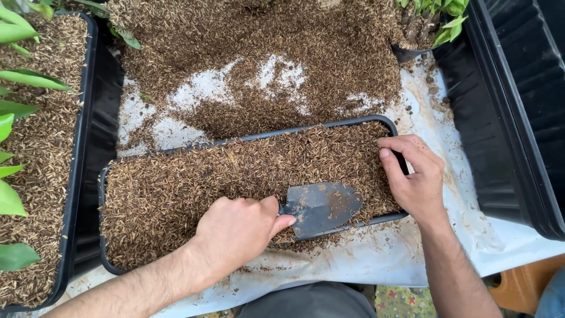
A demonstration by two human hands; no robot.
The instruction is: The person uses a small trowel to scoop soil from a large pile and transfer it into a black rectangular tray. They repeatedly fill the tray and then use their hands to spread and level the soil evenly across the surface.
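My left hand [238, 229] is closed around the handle of a small dark metal trowel [322, 207]; its blade lies flat on the brown husk mix near the front edge of a black rectangular planter tray [294, 132]. The tray is filled to the brim with the husk mix [194, 182]. At the tray's right end my right hand [415, 176] rests on the rim, fingers bent and pressing into the mix.
A loose heap of the same husk mix [265, 53] lies behind the tray on a white plastic sheet [424, 247]. A second filled tray with green leaves [41, 153] stands at the left. A large black tub [512, 118] stands at the right.
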